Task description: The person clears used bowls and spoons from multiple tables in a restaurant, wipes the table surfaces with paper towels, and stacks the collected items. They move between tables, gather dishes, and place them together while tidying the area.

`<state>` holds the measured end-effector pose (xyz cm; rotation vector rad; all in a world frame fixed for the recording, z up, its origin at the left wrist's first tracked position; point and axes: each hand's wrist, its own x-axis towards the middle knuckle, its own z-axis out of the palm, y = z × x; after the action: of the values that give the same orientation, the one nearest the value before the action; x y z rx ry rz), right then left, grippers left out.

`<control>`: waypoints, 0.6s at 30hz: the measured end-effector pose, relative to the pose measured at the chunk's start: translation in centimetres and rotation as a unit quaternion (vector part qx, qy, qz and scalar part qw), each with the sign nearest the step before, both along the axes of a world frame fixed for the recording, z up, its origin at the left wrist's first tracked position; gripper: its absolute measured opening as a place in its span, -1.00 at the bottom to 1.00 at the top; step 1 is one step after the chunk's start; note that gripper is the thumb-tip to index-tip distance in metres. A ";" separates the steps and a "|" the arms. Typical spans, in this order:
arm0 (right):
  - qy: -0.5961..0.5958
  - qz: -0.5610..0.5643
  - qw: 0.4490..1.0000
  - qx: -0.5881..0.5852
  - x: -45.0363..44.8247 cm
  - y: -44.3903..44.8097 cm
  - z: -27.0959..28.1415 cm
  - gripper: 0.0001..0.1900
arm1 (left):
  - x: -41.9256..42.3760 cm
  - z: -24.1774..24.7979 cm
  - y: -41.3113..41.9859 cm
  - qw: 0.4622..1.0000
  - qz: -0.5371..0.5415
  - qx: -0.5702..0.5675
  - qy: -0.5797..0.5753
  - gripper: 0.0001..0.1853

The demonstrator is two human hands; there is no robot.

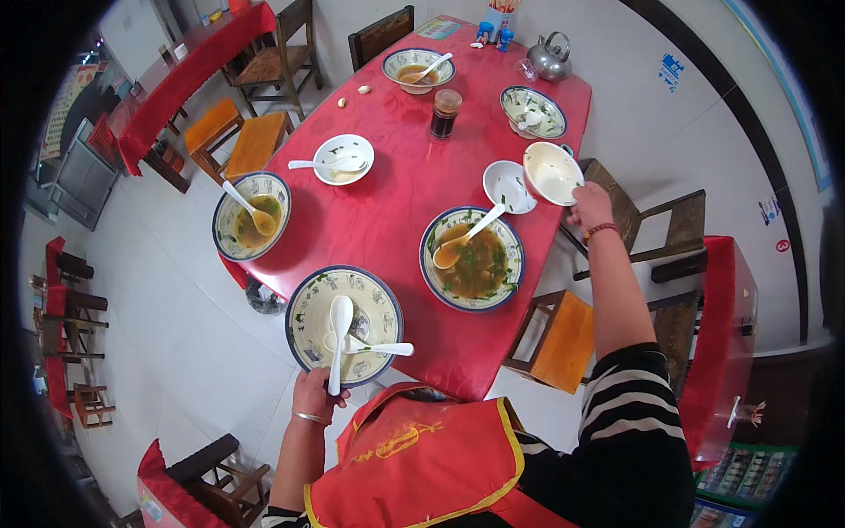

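My left hand (318,393) grips the rim of a large patterned bowl (307,310) at the near table edge; two white spoons (341,320) lie crossed in it. At the table's right side my right hand (589,204) holds a small white bowl (551,173), tilted, by its rim. Beside it is another small white bowl (505,185) with green bits. Nearer stands a large bowl of soup (472,290) with a spoon. A soup bowl (231,241) with a spoon stands at the left edge, and a small bowl with a spoon (343,177) lies beyond it.
Farther along the red table (396,191) stand a jar of dark liquid (445,115), a soup bowl (418,86), a patterned bowl (548,102), a metal kettle (548,61) and a chopstick holder (500,18). Wooden stools (564,340) and chairs (284,56) surround it.
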<state>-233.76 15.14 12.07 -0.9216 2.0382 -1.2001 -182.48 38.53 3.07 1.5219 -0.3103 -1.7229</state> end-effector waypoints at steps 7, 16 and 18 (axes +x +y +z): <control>0.197 0.033 0.979 0.034 -0.2 -5.4 -9.5 -0.69 | -1.6 0.0 -3.5 0.999 -0.021 -0.016 -0.045 -0.66; -0.023 0.081 0.976 0.198 -1.3 -5.0 -10.1 -0.63 | -2.5 0.8 -8.1 0.974 0.013 -0.091 -0.205 -0.24; -0.105 0.050 0.983 0.145 -1.2 -4.9 -10.1 -0.66 | -2.9 1.9 -7.6 0.927 -0.004 -0.120 -0.356 -0.17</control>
<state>-234.97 10.22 1.95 -0.7147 1.9079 -0.8782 -185.34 30.96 4.97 1.9052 -0.8615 -1.0227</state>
